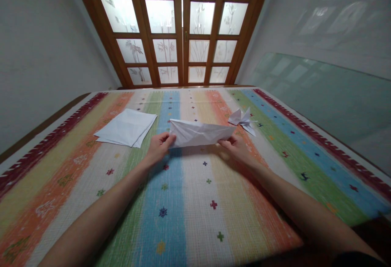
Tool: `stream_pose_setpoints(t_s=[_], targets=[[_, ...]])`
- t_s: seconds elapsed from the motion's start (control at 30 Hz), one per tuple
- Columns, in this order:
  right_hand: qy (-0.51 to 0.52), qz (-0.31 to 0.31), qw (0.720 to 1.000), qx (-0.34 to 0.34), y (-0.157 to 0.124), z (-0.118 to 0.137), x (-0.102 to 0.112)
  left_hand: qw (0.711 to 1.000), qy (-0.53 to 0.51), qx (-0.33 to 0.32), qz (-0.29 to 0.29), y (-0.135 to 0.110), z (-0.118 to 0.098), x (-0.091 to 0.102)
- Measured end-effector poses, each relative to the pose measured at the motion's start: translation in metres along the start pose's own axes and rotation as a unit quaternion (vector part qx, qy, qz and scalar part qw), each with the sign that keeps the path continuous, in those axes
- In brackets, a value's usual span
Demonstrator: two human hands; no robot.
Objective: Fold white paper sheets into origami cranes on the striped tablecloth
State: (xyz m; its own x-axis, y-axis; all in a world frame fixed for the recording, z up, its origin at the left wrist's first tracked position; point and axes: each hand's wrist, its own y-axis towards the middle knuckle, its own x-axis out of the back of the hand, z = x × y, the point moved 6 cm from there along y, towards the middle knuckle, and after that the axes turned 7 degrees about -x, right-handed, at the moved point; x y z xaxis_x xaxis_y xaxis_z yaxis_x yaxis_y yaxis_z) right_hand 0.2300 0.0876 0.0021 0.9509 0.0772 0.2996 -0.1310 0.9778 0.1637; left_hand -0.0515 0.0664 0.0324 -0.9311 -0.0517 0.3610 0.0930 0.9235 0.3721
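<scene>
A folded sheet of white paper (200, 134), creased and long in shape, is held up just above the table between my two hands. My left hand (160, 145) pinches its left end, thumb on the near face. At the other end, my right hand (233, 145) grips the lower right corner between thumb and fingers. The fingers behind the paper are partly hidden. Beyond my right hand lies a folded white paper figure (242, 119) with pointed parts, like an origami crane. To the left of my left hand rests a small stack of white paper sheets (126, 126).
A striped, patterned tablecloth (195, 202) covers the table. Wooden doors (183, 35) with frosted panes stand past its far edge. Walls rise on both sides, and a pale glass-like panel (320, 96) leans along the right one.
</scene>
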Motion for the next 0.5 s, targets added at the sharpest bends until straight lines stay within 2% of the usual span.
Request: stream_pose_setpoints(t_s=[0.13, 0.2, 0.27, 0.33, 0.4, 0.43, 0.5], targets=[[0.064, -0.047, 0.995, 0.055, 0.009, 0.032, 0.007, 0.994, -0.01, -0.017, -0.11, 0.008, -0.019, 0.01], [0.078, -0.074, 0.993, 0.057, 0.014, 0.041, 0.008, 0.991, -0.012, 0.001, -0.134, 0.012, -0.019, 0.009], [0.079, -0.086, 0.993, 0.029, 0.017, 0.04, 0.006, 0.99, 0.022, 0.036, -0.137, 0.014, -0.012, 0.006], [0.061, -0.081, 0.995, -0.021, 0.019, 0.03, 0.001, 0.984, 0.102, 0.05, -0.139, 0.012, -0.005, 0.005], [0.019, -0.073, 0.995, -0.072, 0.02, 0.015, -0.005, 0.972, 0.205, -0.001, -0.116, 0.009, -0.006, 0.0], [-0.007, -0.072, 0.993, -0.092, 0.02, 0.008, -0.007, 0.962, 0.255, -0.048, -0.079, 0.007, -0.009, -0.007], [-0.05, -0.066, 0.989, -0.125, 0.02, -0.006, -0.011, 0.932, 0.33, -0.133, 0.064, -0.001, -0.01, -0.032]])
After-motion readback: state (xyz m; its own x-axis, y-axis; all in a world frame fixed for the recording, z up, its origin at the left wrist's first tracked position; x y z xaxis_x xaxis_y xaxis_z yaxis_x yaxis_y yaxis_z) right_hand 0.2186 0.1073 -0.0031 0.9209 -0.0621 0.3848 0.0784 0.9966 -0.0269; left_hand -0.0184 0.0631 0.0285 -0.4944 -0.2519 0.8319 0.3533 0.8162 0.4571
